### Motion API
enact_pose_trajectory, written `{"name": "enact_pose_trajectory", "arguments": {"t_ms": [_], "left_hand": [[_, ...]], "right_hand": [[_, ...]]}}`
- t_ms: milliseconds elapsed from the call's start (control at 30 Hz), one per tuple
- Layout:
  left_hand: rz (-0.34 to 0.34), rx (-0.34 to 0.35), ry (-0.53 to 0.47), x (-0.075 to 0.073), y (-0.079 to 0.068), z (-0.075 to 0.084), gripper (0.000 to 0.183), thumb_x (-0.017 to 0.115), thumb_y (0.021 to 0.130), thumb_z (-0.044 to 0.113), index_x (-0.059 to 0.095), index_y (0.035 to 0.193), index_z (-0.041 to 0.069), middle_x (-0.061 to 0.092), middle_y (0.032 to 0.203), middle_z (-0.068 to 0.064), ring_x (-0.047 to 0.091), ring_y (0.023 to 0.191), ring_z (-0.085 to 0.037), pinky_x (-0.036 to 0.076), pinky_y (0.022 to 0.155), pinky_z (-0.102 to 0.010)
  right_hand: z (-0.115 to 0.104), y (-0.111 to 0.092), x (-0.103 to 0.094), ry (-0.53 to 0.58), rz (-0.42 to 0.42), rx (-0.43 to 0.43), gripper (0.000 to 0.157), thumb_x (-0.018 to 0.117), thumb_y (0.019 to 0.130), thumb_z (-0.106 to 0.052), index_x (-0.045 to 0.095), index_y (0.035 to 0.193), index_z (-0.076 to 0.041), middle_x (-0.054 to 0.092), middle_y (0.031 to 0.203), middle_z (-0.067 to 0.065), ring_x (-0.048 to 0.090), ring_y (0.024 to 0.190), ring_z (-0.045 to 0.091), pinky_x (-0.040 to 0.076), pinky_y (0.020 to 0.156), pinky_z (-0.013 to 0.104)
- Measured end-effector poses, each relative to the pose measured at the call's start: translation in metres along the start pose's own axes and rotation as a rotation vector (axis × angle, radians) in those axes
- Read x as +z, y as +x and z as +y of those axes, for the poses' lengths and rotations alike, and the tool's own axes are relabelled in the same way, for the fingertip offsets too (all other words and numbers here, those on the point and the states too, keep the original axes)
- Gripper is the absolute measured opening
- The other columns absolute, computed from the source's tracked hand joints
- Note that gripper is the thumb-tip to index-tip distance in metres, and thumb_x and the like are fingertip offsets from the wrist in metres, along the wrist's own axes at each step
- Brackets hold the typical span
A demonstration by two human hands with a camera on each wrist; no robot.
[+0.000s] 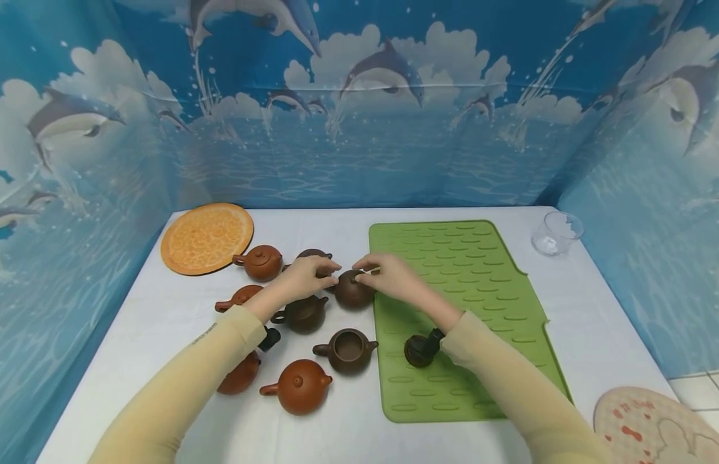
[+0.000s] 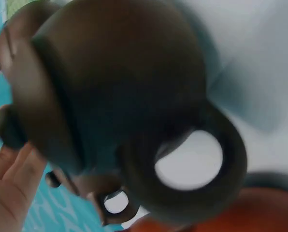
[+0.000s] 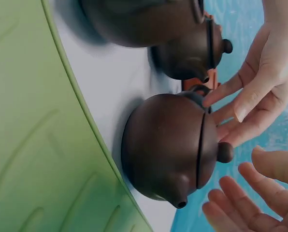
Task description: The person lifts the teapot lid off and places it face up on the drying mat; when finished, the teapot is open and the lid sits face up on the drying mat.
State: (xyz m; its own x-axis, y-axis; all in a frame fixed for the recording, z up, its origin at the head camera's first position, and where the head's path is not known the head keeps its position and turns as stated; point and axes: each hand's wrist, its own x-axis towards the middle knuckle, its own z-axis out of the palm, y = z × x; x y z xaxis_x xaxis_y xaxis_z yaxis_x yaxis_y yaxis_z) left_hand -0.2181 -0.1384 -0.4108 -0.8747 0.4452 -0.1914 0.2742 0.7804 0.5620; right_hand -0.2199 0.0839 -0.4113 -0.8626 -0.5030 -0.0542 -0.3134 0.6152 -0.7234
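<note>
A dark brown teapot (image 1: 353,293) with its lid on stands at the green mat's left edge, between both hands. My left hand (image 1: 307,277) hovers at its handle side, fingers loosely bent. My right hand (image 1: 391,277) is on the other side, fingers parted close to the lid knob. In the right wrist view, the right hand (image 3: 260,198) is beside the teapot (image 3: 163,145), with a gap between fingers and knob. The left hand (image 3: 260,82) reaches in behind the lid there. Another dark teapot (image 2: 120,72) fills much of the left wrist view, near the left hand (image 2: 13,183).
Nearby stand more dark teapots, one lidless (image 1: 349,351), and several reddish ones, including one in front (image 1: 301,386). A dark round piece (image 1: 416,351) lies on the green mat (image 1: 452,270). Behind are an orange round mat (image 1: 207,238) and a clear glass (image 1: 556,233).
</note>
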Motion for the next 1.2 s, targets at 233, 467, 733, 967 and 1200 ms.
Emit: {"name": "enact_pose_trajectory", "arguments": {"t_ms": [233,467,733,967,1200], "left_hand": [[0.002,-0.011,0.051,0.014,0.006,-0.003,0.037,0.065,0.096,0.017,0.062,0.131,0.007,0.068,0.125,-0.013,0.064,0.117,-0.027,0.053,0.097,-0.044],[0.058,-0.047,0.067,0.02,0.008,-0.007,0.03,0.063,0.096,0.01,0.067,0.126,0.011,0.073,0.115,-0.01,0.069,0.106,-0.024,0.058,0.086,-0.038],[0.084,-0.068,0.06,0.019,0.009,-0.001,0.029,0.065,0.095,0.01,0.069,0.124,0.009,0.073,0.116,-0.01,0.069,0.107,-0.023,0.058,0.084,-0.036],[0.087,-0.075,0.051,0.019,0.008,0.002,0.03,0.065,0.095,0.01,0.069,0.124,0.008,0.072,0.117,-0.01,0.068,0.109,-0.023,0.057,0.086,-0.036],[0.097,-0.079,0.065,0.02,0.008,-0.002,0.03,0.066,0.094,0.009,0.069,0.124,0.008,0.072,0.118,-0.01,0.067,0.111,-0.023,0.056,0.089,-0.037]], "right_hand": [[-0.001,0.011,0.005,-0.139,-0.048,-0.035,0.021,0.071,0.092,-0.018,0.074,0.11,-0.009,0.073,0.11,0.006,0.066,0.108,0.025,0.056,0.089,0.038],[-0.002,0.012,0.011,-0.166,-0.005,-0.038,0.016,0.074,0.089,-0.016,0.075,0.104,-0.011,0.074,0.106,0.004,0.067,0.103,0.022,0.056,0.087,0.036],[0.005,0.009,0.005,-0.056,-0.007,-0.054,0.016,0.069,0.093,-0.013,0.071,0.107,-0.006,0.072,0.111,0.011,0.066,0.107,0.026,0.055,0.09,0.037],[0.03,-0.014,-0.017,0.427,-0.013,0.128,0.029,0.061,0.098,-0.013,0.062,0.122,0.002,0.063,0.126,0.021,0.063,0.115,0.029,0.053,0.099,0.043],[0.068,-0.041,-0.032,0.833,-0.103,0.235,0.047,0.045,0.104,-0.01,0.035,0.14,0.017,0.056,0.125,0.015,0.066,0.103,0.011,0.053,0.098,0.029]]}}
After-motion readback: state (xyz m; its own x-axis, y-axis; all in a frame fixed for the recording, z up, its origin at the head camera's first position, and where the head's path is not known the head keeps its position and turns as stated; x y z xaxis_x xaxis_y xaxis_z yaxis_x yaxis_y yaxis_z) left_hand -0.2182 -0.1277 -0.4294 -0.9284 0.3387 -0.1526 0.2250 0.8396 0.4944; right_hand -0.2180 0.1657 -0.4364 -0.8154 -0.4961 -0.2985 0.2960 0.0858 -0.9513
